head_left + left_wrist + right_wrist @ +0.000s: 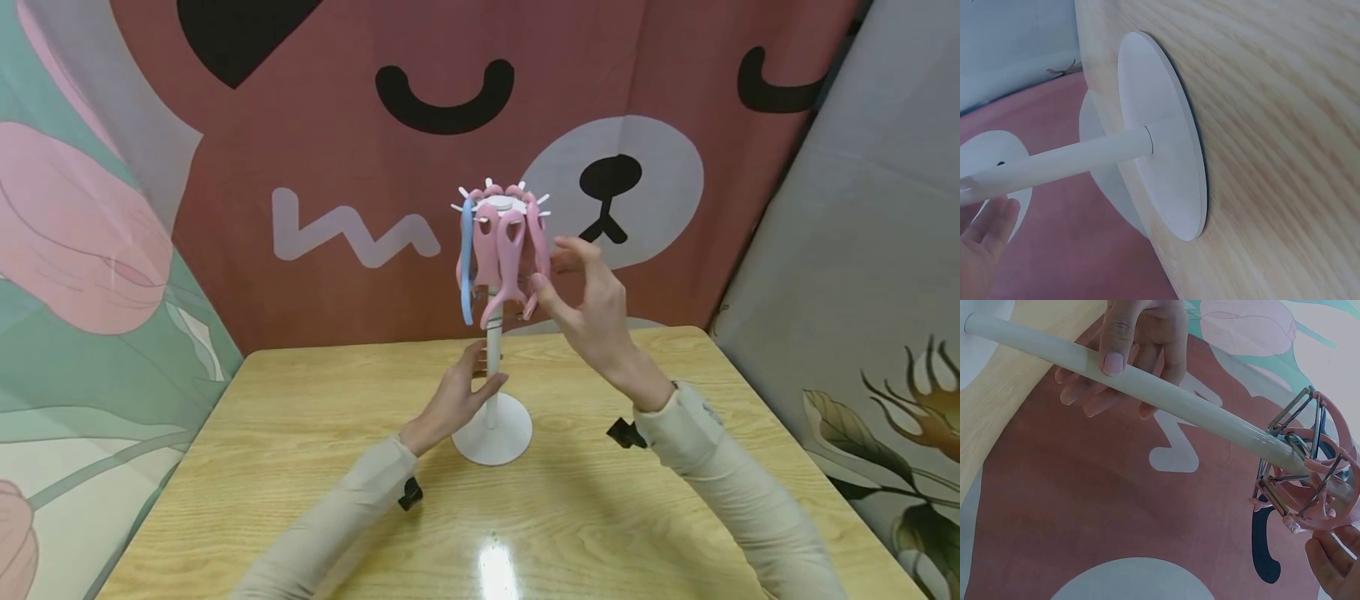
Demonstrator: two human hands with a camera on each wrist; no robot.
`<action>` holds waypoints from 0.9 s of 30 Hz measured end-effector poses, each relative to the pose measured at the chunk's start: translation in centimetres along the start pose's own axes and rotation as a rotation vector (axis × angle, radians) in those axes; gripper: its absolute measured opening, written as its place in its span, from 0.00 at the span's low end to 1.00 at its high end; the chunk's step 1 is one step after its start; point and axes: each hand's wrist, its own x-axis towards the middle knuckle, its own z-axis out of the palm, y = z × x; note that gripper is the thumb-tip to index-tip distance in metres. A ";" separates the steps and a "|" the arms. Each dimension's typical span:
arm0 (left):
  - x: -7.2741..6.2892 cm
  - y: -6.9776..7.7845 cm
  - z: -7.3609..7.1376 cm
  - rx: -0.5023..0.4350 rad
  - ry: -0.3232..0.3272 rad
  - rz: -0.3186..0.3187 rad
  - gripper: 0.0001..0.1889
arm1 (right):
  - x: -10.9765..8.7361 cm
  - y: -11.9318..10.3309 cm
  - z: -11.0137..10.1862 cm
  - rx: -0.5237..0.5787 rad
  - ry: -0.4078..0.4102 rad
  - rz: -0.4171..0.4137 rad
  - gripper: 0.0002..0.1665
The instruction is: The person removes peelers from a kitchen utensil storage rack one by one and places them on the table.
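Observation:
A white stand [497, 333] rises from a round base [517, 429] on the table. Around its top, several pink Y-shaped peelers [510, 250] and one blue peeler [467, 258] hang from short white pegs [545, 199]. My left hand [457, 390] holds the pole about midway, thumb in front and fingers behind; the right wrist view shows that thumb lying on the pole [1191, 417]. My right hand [596, 312] is at the rack's right side, thumb and forefinger apart, with fingertips [1316, 542] right at a pink peeler [1310, 519]. Metal blades show among the pink frames.
The wooden table [300, 417] reaches back to a curtain [360, 150] with a large bear face. Patterned cloths [82, 250] hang on both sides. Small black devices [624, 433] are at my cuffs.

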 end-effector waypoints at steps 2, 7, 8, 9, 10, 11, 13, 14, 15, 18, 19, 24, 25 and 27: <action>0.0 0.1 0.0 -0.002 0.007 0.021 0.30 | 0.0 0.0 0.0 0.002 0.002 -0.002 0.31; 0.0 0.1 0.1 -0.017 0.016 0.055 0.29 | 0.0 0.0 0.0 0.004 0.005 -0.001 0.28; 0.0 0.1 0.1 -0.019 0.015 0.055 0.29 | 0.0 0.0 0.0 0.005 0.005 -0.001 0.27; 0.0 0.1 0.2 -0.022 0.016 0.055 0.28 | 0.0 0.0 0.0 0.006 0.006 -0.002 0.27; 0.0 0.1 0.2 -0.024 0.017 0.053 0.27 | 0.0 0.0 0.0 0.007 0.004 -0.004 0.27; 0.0 0.1 0.1 -0.025 0.018 0.048 0.27 | 0.1 -0.1 0.0 0.009 0.004 -0.005 0.27; 0.1 0.1 0.1 -0.029 0.019 0.039 0.25 | 0.1 -0.1 0.1 0.009 0.003 -0.009 0.27; 0.1 0.1 0.2 -0.029 0.020 0.032 0.24 | 0.0 -0.1 0.1 0.011 0.001 -0.007 0.27; 0.1 0.1 0.2 -0.029 0.023 0.024 0.23 | 0.0 -0.1 0.2 0.012 0.000 -0.007 0.27; 0.2 0.3 0.2 -0.020 0.025 0.002 0.21 | -0.1 -0.1 0.2 0.014 -0.002 -0.005 0.28; 0.2 0.3 0.2 -0.015 0.024 -0.005 0.20 | -0.1 -0.1 0.3 0.016 0.000 -0.004 0.28; 0.5 0.6 0.2 0.005 0.017 -0.017 0.16 | -0.2 0.0 0.3 0.030 0.011 0.003 0.28; 0.5 0.6 0.2 0.003 0.018 -0.013 0.15 | -0.2 0.0 0.3 0.033 0.012 0.004 0.27; 0.6 0.7 0.2 0.004 0.021 -0.001 0.14 | -0.2 0.1 0.4 0.041 0.011 0.014 0.28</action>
